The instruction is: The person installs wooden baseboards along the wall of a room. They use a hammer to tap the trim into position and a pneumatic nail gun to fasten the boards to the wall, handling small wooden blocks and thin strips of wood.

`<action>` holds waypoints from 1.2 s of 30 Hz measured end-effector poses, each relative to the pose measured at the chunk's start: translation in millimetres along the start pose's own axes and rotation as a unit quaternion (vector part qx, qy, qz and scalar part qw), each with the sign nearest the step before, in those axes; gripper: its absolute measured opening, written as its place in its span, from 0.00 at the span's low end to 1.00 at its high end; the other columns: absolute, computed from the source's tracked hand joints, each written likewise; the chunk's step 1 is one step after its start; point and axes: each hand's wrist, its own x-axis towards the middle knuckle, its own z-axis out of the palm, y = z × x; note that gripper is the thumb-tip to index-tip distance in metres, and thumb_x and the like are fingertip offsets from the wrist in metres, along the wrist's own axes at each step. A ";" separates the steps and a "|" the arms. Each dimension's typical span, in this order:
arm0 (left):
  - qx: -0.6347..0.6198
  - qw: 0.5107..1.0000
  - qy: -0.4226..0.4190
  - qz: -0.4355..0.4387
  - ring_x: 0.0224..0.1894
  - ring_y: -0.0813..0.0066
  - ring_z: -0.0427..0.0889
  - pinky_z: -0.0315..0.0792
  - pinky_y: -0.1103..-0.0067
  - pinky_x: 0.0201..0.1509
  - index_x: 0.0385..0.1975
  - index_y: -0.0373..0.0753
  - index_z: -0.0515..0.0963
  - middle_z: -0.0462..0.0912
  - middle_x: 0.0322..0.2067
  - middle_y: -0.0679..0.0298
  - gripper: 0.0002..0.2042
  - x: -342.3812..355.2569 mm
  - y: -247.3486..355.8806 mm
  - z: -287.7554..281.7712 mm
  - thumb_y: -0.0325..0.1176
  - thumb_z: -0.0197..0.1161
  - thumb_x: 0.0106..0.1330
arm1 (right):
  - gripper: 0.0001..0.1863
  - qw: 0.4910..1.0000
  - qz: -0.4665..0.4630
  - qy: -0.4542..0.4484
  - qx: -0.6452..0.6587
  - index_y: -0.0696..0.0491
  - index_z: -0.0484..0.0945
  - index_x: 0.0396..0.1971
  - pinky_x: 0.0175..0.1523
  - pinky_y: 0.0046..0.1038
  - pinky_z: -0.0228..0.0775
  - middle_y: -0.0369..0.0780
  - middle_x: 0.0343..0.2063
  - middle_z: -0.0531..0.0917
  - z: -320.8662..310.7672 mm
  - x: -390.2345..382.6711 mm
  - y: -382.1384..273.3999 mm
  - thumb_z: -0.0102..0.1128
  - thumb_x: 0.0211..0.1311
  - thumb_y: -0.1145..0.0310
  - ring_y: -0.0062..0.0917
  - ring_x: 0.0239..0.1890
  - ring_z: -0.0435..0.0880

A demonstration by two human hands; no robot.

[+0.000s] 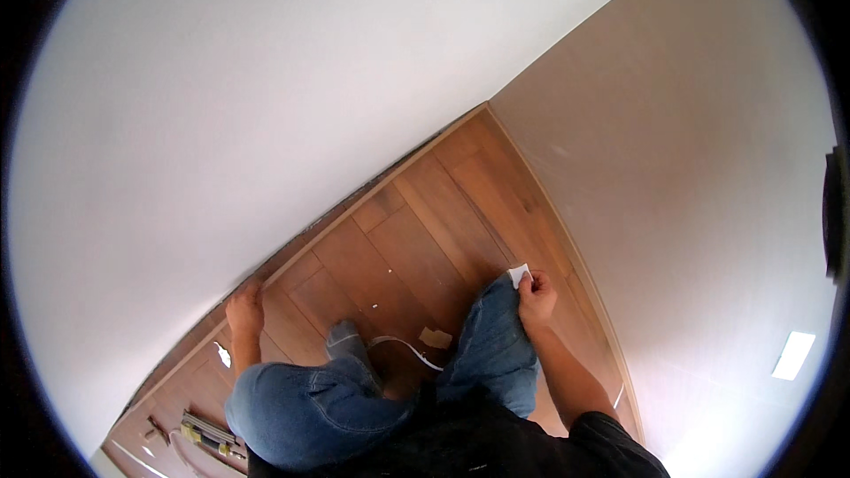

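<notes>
Pinching a white piece [518, 276] at your right knee [487, 332] with your right hand [537, 299] fingers, you seemingly had trim [381, 191] set along the white wall [221, 106], the dark gap [361, 190] unfilled, your left hand [245, 310] beside it, finger state unclear.

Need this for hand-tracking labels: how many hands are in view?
2: the left hand down at the wooden trim along the white wall, and the right hand holding a small white piece by the right knee. No others show.
</notes>
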 end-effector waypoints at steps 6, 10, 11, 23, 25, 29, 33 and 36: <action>0.033 0.996 -0.059 -0.057 0.44 0.44 0.86 0.80 0.53 0.47 0.52 0.51 0.81 0.88 0.40 0.52 0.12 -6.3 17.3 -3.1 0.38 0.58 0.72 | 0.10 0.999 0.011 -0.038 -0.018 0.59 0.83 0.36 0.36 0.23 0.73 0.35 0.27 0.85 0.5 6.3 1.3 0.65 0.71 0.67 0.17 0.29 0.80; 0.003 0.990 0.121 0.073 0.42 0.39 0.85 0.80 0.54 0.47 0.54 0.45 0.80 0.87 0.37 0.45 0.14 1.3 -8.0 15.4 0.35 0.61 0.71 | 0.09 0.999 -0.015 -0.027 -0.010 0.59 0.82 0.36 0.35 0.23 0.73 0.34 0.26 0.84 10.9 6.8 -18.7 0.64 0.71 0.68 0.16 0.28 0.80; -0.005 0.990 0.111 0.083 0.42 0.39 0.85 0.80 0.54 0.47 0.54 0.45 0.80 0.87 0.37 0.45 0.14 10.8 1.6 30.1 0.35 0.61 0.71 | 0.08 1.000 -0.017 0.003 -0.020 0.59 0.82 0.36 0.35 0.22 0.73 0.34 0.26 0.84 1.6 1.2 -15.4 0.64 0.72 0.69 0.16 0.28 0.80; -0.036 0.998 -0.057 -0.020 0.42 0.43 0.86 0.80 0.54 0.45 0.49 0.45 0.84 0.88 0.40 0.51 0.11 -22.9 10.8 17.0 0.35 0.60 0.71 | 0.07 0.997 0.012 -0.047 0.066 0.58 0.79 0.38 0.28 0.21 0.68 0.35 0.24 0.84 12.4 2.3 2.4 0.60 0.75 0.69 0.13 0.23 0.77; -0.049 0.997 -0.056 -0.019 0.43 0.44 0.86 0.80 0.54 0.45 0.49 0.47 0.84 0.88 0.40 0.51 0.11 -25.0 16.0 13.5 0.37 0.60 0.72 | 0.07 0.997 0.011 -0.049 0.054 0.58 0.79 0.38 0.29 0.21 0.69 0.35 0.23 0.84 7.2 1.4 4.7 0.60 0.74 0.70 0.14 0.23 0.77; -0.049 0.996 -0.062 -0.044 0.43 0.44 0.86 0.80 0.55 0.45 0.51 0.49 0.83 0.88 0.41 0.51 0.12 -33.2 6.7 22.9 0.38 0.62 0.71 | 0.06 0.998 -0.047 -0.040 -0.011 0.59 0.80 0.37 0.32 0.24 0.73 0.35 0.23 0.83 6.8 6.7 -5.6 0.59 0.73 0.71 0.17 0.25 0.79; -0.067 0.996 -0.055 -0.014 0.43 0.44 0.86 0.80 0.56 0.46 0.56 0.50 0.81 0.88 0.42 0.50 0.16 -18.3 48.4 4.9 0.36 0.62 0.70 | 0.08 0.997 -0.037 -0.046 0.057 0.61 0.80 0.39 0.35 0.26 0.75 0.36 0.24 0.84 -5.7 19.3 -1.6 0.59 0.71 0.71 0.19 0.27 0.81; -0.049 0.997 -0.034 -0.039 0.44 0.45 0.86 0.80 0.56 0.47 0.58 0.50 0.80 0.88 0.44 0.50 0.17 -36.2 22.5 15.1 0.35 0.61 0.70 | 0.10 0.994 -0.039 -0.086 -0.060 0.62 0.81 0.42 0.36 0.24 0.75 0.37 0.26 0.84 0.8 23.2 -27.9 0.60 0.70 0.70 0.19 0.29 0.81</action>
